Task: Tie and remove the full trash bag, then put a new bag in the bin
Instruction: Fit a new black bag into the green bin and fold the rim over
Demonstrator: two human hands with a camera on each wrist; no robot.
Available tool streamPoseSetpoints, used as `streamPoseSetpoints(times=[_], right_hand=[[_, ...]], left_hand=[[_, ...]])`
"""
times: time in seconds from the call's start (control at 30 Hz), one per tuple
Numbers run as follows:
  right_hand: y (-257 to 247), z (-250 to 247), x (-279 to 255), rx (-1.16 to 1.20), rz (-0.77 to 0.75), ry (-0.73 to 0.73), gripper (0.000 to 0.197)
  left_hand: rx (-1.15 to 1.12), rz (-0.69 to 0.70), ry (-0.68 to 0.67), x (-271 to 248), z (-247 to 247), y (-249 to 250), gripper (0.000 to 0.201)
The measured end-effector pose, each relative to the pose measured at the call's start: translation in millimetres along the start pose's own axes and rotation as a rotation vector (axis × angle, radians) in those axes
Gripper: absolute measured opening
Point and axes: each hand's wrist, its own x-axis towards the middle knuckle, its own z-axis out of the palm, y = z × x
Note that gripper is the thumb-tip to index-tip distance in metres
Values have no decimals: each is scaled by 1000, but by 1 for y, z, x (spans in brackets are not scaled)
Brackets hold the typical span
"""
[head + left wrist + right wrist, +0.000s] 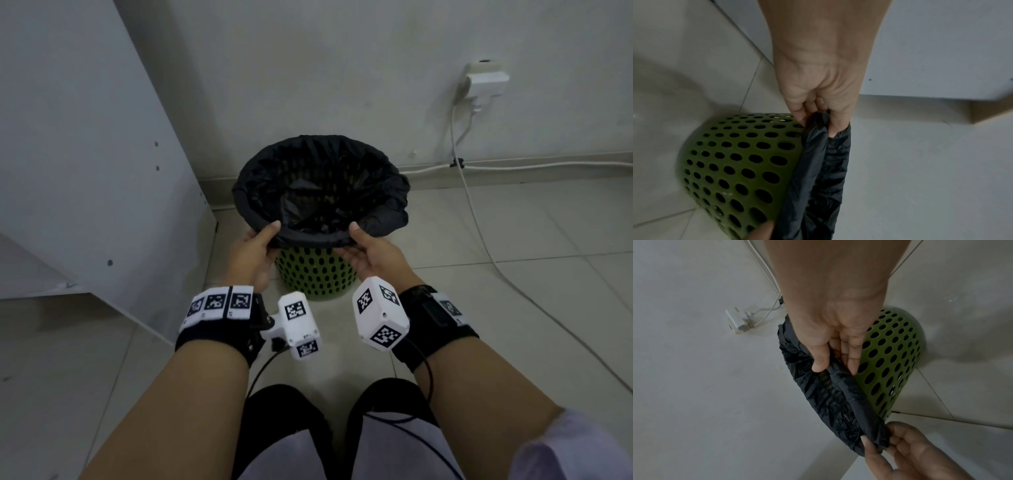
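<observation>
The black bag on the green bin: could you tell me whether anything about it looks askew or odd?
Slightly uneven. The black bag bunches into a loose flap at the right of the green bin; elsewhere its edge hugs the rim. Nothing looks spilled or torn.

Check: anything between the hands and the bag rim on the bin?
Nothing visible. The left hand and right hand both already pinch the black bag where its edge is rolled over the near rim of the green bin. Above the bag's opening nothing shows.

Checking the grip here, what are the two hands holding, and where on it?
Both the left hand and right hand pinch the black trash bag at its rolled near rim.
</observation>
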Motion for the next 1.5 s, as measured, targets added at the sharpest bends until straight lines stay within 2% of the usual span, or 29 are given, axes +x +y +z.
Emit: streamPoseSetpoints(times=[0.1, 0.2, 0.23, 0.33, 0.37, 0.47, 0.57, 0.67, 0.77, 0.8, 0.83, 0.87, 0.9, 0.97, 1.0, 1.07, 1.13, 1.23, 1.33, 1.43, 1.5], right_hand=[[4, 1, -2, -14, 7, -2, 40], [12, 2, -5, -17, 20, -28, 43], [14, 2, -5, -13, 22, -29, 43], [16, 5, -6, -10, 34, -45, 41], [17, 6, -7, -15, 37, -58, 39], [21, 7, -11, -55, 63, -105, 34], [22, 0, -15, -174, 139, -83, 51], [16, -16, -11, -157, 122, 5, 63], [6, -25, -6, -72, 40, -15, 75], [4, -26, -5, -39, 28, -24, 72], [3, -26, -4, -6, 13, -25, 65], [3, -24, -4, 38, -10, -36, 54], [5, -23, -3, 91, -38, -53, 44], [8, -22, -2, 172, -76, -97, 31], [10, -23, -2, 201, -77, -112, 28], [12, -25, -4, 275, -50, -87, 29], [15, -25, -4, 310, -17, -43, 30], [18, -21, 2, 204, 79, 20, 28], [15, -17, 8, 73, 172, 11, 28], [9, -11, 4, 92, 143, 48, 19], [8, -9, 1, 216, 93, 56, 19]], left_hand=[[-51, -62, 106, 8, 3, 7, 6], [-71, -89, 147, 11, 1, 10, 4], [-71, -107, 134, 8, 0, 11, 8], [-52, -138, 58, 0, 1, 5, 47], [-53, -151, 38, -3, 5, 2, 54], [-25, -154, 47, 2, 13, -9, 40], [36, -31, 95, 12, 11, -11, 53], [160, 79, 109, 16, 2, -5, 47], [697, 265, 314, 10, 0, 2, 80], [863, 391, 350, 4, 4, 3, 80], [984, 543, 306, -2, 9, 4, 72], [1089, 681, 184, -8, 15, 5, 61], [1197, 763, 26, -13, 21, 3, 49], [1415, 778, -219, -17, 26, -3, 37], [1500, 749, -271, -17, 27, -6, 38], [1592, 745, -281, -14, 26, -9, 38], [1593, 765, -270, -11, 25, -9, 36], [1591, 777, -270, -6, 24, -8, 35], [1578, 786, -266, -7, 24, -8, 35], [1571, 783, -244, -7, 25, -10, 36], [1575, 784, -229, -6, 27, -12, 38]])
